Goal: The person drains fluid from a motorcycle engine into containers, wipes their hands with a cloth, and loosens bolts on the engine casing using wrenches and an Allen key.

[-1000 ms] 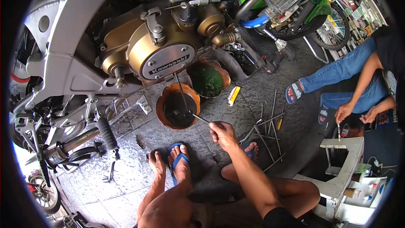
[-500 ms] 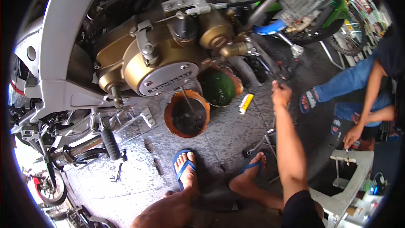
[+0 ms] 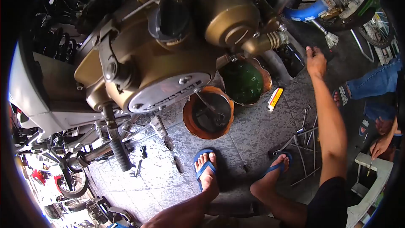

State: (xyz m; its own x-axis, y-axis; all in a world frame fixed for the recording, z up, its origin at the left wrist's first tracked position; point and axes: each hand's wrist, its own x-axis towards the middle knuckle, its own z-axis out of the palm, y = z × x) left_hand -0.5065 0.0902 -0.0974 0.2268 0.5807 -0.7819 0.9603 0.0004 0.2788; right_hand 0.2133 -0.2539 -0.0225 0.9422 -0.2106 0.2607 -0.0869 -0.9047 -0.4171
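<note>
Grey stone tiles (image 3: 236,128), mottled and scuffed, spread beneath us in this crowded workshop, with glare whitening the lower-left side. Our right hand (image 3: 315,63) has just swung away from the rough-edged pot (image 3: 188,116) and now reaches to the far side of the engine (image 3: 168,61), beside a dull grey pipe (image 3: 277,64). Its fingers look bunched, but we can't tell whether they pinch anything; our left hand is out of view. That shift leaves the pot without a hand at it, sitting under the engine while a thin dark streak (image 3: 206,101) slants down inside its mouth; it looks to us like oil running out. Glossy black liquid lies inside the round orange-brown wall. Just behind, partly beneath the engine, a second pot (image 3: 266,78) shows a deep green, shiny inside and a ragged rim. Above, we've got smooth bronze-gold metal, a ribbed black cap (image 3: 171,22) and a silvery round plate (image 3: 168,93) with raised lettering. A small yellow-and-white box (image 3: 275,99) lies on the tiles, with slim metal tools (image 3: 303,137) crisscrossed near our blue sandal (image 3: 276,166). Over on the right, a co-worker's hand (image 3: 380,146) pinches a slender rod (image 3: 369,169) beside a chipped, pale stool (image 3: 375,164).
</note>
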